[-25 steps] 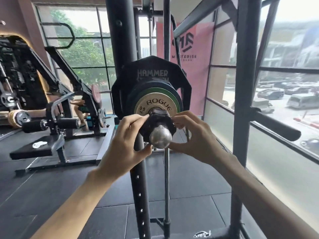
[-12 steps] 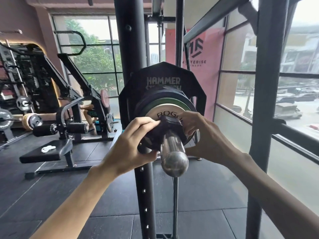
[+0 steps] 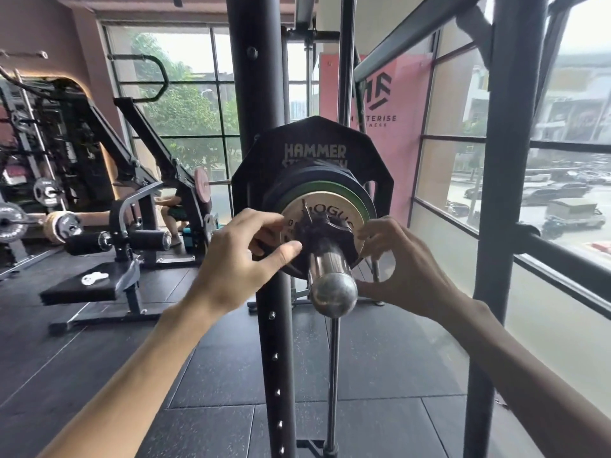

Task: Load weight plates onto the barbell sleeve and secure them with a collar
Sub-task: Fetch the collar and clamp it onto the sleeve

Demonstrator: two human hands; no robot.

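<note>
Since half a second ago the collar [image 3: 322,230] has slid along the barbell sleeve [image 3: 325,267] up against the weight plates [image 3: 315,152], and our left hand [image 3: 236,264] and right hand [image 3: 401,274] have let go, fingers relaxed just beside it. Loading looks done; whether it is clamped we cannot tell

The second word on the big black plate [image 3: 314,133] is hidden behind the smaller plates [image 3: 307,175], and the collar [image 3: 325,231] covers some letters on the white plate [image 3: 330,200]. The left hand [image 3: 231,262] hides the collar's left side, and its blurry fingers [image 3: 264,223] do not show if it has a grip. Both arms [image 3: 132,375] run off the bottom edge.
</note>
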